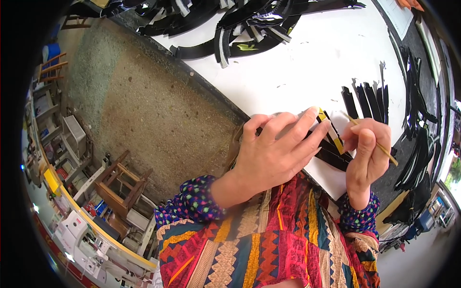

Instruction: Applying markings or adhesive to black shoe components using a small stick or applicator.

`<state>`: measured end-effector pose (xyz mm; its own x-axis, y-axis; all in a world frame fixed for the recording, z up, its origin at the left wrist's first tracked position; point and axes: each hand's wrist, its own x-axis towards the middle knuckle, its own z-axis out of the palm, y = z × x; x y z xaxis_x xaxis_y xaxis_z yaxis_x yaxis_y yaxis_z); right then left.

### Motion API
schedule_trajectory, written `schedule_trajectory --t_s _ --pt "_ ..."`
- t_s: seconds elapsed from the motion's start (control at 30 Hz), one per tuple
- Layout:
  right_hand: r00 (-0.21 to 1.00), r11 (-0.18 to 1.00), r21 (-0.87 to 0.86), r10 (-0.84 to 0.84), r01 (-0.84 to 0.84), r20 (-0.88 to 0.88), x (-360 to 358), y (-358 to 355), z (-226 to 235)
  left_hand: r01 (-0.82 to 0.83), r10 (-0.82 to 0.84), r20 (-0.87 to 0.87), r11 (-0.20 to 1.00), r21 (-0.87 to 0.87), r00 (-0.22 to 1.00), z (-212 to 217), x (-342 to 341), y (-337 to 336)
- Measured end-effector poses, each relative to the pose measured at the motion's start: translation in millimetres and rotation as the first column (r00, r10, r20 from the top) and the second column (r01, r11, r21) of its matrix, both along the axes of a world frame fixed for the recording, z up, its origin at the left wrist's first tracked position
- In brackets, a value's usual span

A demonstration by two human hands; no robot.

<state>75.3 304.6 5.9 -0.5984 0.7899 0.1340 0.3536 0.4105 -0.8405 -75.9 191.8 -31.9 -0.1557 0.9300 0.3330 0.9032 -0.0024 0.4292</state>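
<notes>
My left hand point(283, 146) lies at the table's near edge with fingers stretched out. Its fingertips press on a narrow yellow-and-white strip point(332, 130), which rests over black strips point(331, 156) of material. In my right hand point(369, 151) is a thin yellowish stick point(388, 153), pinched between thumb and fingers. One end of the stick points up and left, close to the yellow-and-white strip; whether it has a writing tip is too small to tell. The right hand's lower side sits beside the strip's near end. Several black strips point(367, 103) lie fanned just beyond the right hand.
The white tabletop point(307, 72) has a dark edge. A heap of black and grey curved pieces point(240, 29) covers its far left. More black strips point(415, 96) lie along the right side. Left of the table, a wooden stool point(122, 187) and sewing machines point(79, 235) stand on the floor side.
</notes>
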Motion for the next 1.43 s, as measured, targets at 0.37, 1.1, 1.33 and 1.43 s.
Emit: schedule_trajectory --t_s 0.37,1.1,1.33,1.43 --pt "0.972 0.858 0.503 -0.019 -0.104 0.233 -7.2 -6.4 -18.8 -0.091 0.062 0.280 0.991 0.095 0.958 -5.4 -4.0 -4.9" --pt "0.998 0.996 0.081 -0.032 0.036 -0.050 8.1 -21.7 -21.1 0.022 -0.022 -0.006 0.999 0.029 1.000 -7.1 7.0 -22.0" --pt "0.984 0.990 -0.098 -0.112 0.098 -0.140 6.2 -25.2 -26.7 -0.136 0.121 0.268 0.990 0.039 0.956 5.0 -4.7 2.4" --pt "0.986 0.996 -0.078 -0.052 0.040 -0.160 10.5 -23.3 -30.0 -0.084 0.067 0.271 0.995 0.053 0.960 0.0 -7.9 -1.4"
